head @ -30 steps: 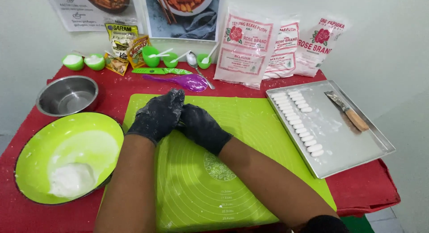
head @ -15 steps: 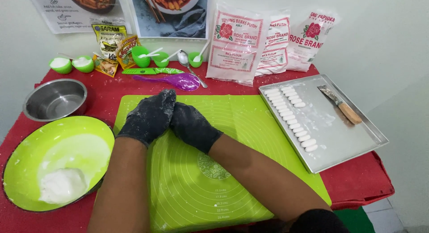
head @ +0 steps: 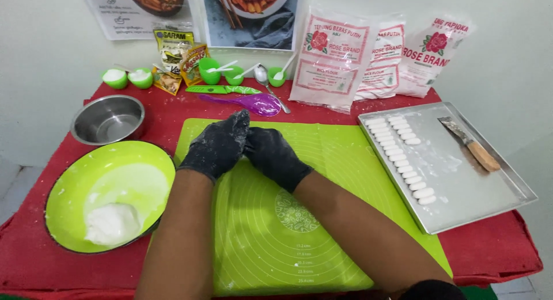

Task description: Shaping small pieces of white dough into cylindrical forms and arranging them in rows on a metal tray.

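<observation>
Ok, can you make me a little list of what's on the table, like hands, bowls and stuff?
left hand: black glove dusted white, on the green mat, pressed against the right hand
right hand: black glove, also on the mat
what they hold: hidden between the hands
green bowl: left of the mat, with a white dough lump
metal bowl: behind the green bowl
metal tray: right of the mat, holds two rows of small white dough pieces and a wooden-handled scraper
flour bags: at the back, leaning on the wall

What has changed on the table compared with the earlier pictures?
Almost nothing. The left hand and right hand, in black floury gloves, stay pressed together over the green mat; nothing was picked up or released. The dough stays in the green bowl, the tray unchanged.
</observation>
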